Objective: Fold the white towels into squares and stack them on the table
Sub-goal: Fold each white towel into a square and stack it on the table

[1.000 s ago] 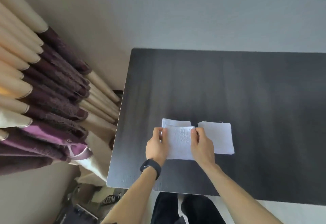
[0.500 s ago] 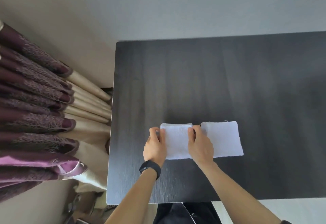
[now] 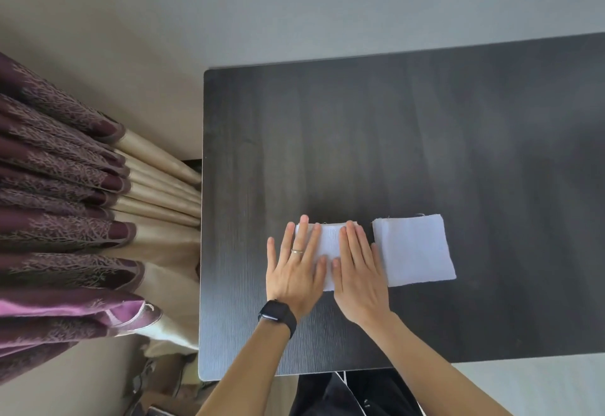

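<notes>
A: Where is the towel being worked on?

B: The folded white towel (image 3: 330, 242) is lying on the dark table (image 3: 360, 137), toward seven o'clock of the tabletop in view and a little back from the near edge.

A: What are the hands doing?

B: Both are pressing flat on it, fingers straight and pointing to twelve o'clock. The left hand (image 3: 294, 268) is covering its nine o'clock side, with the little finger lying on bare table. The right hand (image 3: 358, 271) is covering its three o'clock side. Neither is gripping anything.

A: Any other towel?

B: A second folded towel (image 3: 414, 250) is sitting just beside the first at three o'clock, with a narrow dark gap between them.

A: Anything else?

B: The left wrist is wearing a black watch (image 3: 277, 314) and one left finger a ring (image 3: 297, 251). Purple and beige curtains (image 3: 65, 219) are hanging at the table's nine o'clock.
</notes>
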